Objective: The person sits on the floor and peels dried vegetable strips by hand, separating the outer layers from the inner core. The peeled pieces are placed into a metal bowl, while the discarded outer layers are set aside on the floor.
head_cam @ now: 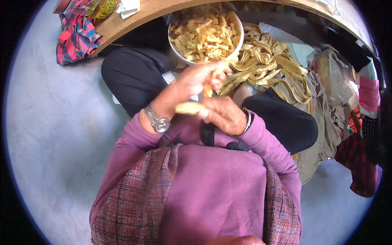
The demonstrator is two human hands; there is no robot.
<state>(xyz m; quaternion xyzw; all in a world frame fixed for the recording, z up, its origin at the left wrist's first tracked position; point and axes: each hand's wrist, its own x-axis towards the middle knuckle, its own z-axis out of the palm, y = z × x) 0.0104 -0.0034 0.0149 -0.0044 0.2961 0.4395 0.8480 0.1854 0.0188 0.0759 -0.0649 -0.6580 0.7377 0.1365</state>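
Observation:
My left hand [200, 78], with a metal wristwatch above its wrist, has its fingers closed around a yellowish dried strip [208, 90] just below the bucket. Close under it, my right hand [225, 114], with a bangle at the wrist, pinches a pale yellow piece [189, 108] of similar material between thumb and fingers; its edges are blurred. A white-rimmed bucket [241, 36] holds a heap of short, folded yellowish pieces [205, 36]. Long dried strips [263, 67] lie tangled to the right of the bucket.
A curved wooden table edge [159, 9] runs across the top. Checked cloth [76, 43] hangs at its left end. My crossed legs in dark trousers [134, 76] frame the bucket. Grey-brown cloth [318, 134] and a clear plastic bag [330, 73] lie at right.

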